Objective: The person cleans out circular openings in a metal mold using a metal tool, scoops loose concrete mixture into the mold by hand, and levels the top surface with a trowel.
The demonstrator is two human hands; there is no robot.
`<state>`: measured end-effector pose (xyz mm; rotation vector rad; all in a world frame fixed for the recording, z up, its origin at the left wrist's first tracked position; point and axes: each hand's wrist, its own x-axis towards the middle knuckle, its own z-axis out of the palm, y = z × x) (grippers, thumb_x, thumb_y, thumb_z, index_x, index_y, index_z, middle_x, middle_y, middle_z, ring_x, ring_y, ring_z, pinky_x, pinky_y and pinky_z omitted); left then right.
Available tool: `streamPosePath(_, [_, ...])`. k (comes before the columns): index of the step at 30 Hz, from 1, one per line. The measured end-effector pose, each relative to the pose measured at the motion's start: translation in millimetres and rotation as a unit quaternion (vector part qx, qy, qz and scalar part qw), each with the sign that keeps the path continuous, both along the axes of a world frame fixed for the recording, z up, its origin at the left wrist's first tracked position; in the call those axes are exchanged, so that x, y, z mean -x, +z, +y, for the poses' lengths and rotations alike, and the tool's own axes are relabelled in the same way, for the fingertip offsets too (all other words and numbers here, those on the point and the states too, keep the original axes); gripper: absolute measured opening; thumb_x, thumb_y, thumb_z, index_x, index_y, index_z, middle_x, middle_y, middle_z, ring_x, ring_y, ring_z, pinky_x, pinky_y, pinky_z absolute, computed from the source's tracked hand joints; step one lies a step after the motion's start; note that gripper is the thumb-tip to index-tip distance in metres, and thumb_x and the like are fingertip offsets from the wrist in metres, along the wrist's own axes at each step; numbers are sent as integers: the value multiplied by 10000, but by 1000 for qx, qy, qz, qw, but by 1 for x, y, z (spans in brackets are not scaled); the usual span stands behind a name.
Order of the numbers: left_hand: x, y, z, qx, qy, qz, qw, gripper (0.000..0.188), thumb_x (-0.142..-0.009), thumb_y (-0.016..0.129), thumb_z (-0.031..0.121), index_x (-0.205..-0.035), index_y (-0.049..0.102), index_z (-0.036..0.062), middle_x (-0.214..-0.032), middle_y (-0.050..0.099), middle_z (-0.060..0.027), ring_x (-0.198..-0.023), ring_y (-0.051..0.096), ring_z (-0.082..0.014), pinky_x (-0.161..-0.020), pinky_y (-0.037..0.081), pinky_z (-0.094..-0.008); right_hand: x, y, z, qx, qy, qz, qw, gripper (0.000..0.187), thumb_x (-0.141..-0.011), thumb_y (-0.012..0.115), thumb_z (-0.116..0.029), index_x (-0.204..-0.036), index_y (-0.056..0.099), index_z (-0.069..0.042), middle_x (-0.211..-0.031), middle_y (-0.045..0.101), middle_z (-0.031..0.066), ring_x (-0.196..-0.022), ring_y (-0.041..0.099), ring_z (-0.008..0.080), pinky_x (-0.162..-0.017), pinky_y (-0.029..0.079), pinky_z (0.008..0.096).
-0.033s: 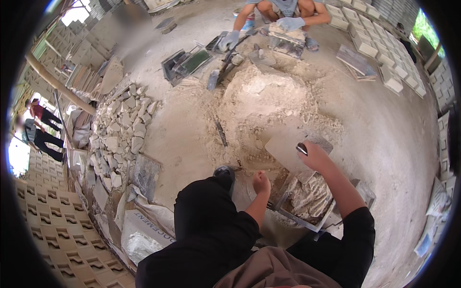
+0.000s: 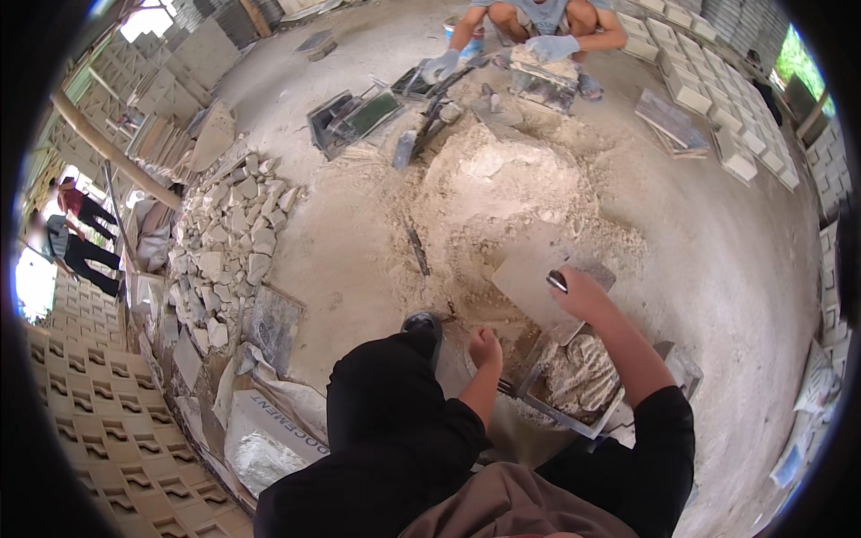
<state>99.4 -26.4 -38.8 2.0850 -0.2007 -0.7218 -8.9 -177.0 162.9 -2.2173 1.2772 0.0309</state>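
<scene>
Holding: the right hand (image 2: 583, 291) is closed on a flat grey board (image 2: 531, 280), tilted above the metal mould (image 2: 574, 381) on the floor.
Left hand: the left hand (image 2: 485, 346) is curled into a fist just beside the mould's near corner; whether it grips anything I cannot tell.
Mould: filled with pale wet mix, near the big mortar heap (image 2: 511, 193).
Around: a rubble pile (image 2: 224, 242) to the left, a gloved person (image 2: 538, 27) working at another mould beyond the heap.
Risk: the board could slip and gouge the mix, since only one hand holds it, at its edge.
Hidden: the person's knee (image 2: 386, 403) covers the floor nearby; the dark thing on the right fingers is unclear.
</scene>
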Motion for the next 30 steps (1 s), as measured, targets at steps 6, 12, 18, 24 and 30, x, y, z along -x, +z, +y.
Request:
streamPosePath(6, [-21, -7, 33, -121, 76, 25, 989, 225, -777, 461, 214, -861, 583, 45, -818, 603, -174, -772, 576, -320, -692, 433, -387, -68, -102, -9, -101, -56, 80, 990, 390, -731, 562, -270, -990, 513, 18, -872, 589, 235, -868, 560, 386, -768, 440, 436])
streamPosePath(12, [-44, -11, 30, -97, 44, 37, 994, 240, -762, 438, 209, -856, 595, 52, -842, 606, -161, -812, 567, -349, -718, 426, -397, -79, -184, 67, -89, -275, -33, 957, 426, -722, 596, -224, -1052, 506, 31, -968, 562, 251, -917, 548, 372, -798, 434, 426])
streamPosePath(18, [-69, -61, 59, -51, 85, 115, 988, 267, -750, 424, 197, -797, 614, 16, -806, 614, -162, -816, 572, -332, -749, 424, -376, -135, -187, 59, -117, -329, -127, 928, 375, -730, 600, -243, -993, 534, 17, -966, 543, 245, -921, 533, 365, -775, 419, 427])
streamPosePath(24, [-72, -58, 46, 12, 40, 229, 973, 243, -779, 431, 173, -755, 597, -4, -704, 597, -123, -582, 573, -185, -523, 446, -326, -163, -210, -17, -79, -267, -115, 953, 323, -733, 581, -224, -947, 542, 15, -900, 568, 224, -870, 543, 372, -731, 425, 428])
streamPosePath(30, [-81, -54, 48, 31, 24, 289, 957, 249, -822, 409, 184, -849, 567, -6, -617, 539, -79, -472, 503, -152, -431, 408, -291, -177, -212, -16, -126, -273, -136, 944, 299, -733, 576, -181, -946, 528, 22, -923, 565, 232, -902, 535, 382, -756, 425, 431])
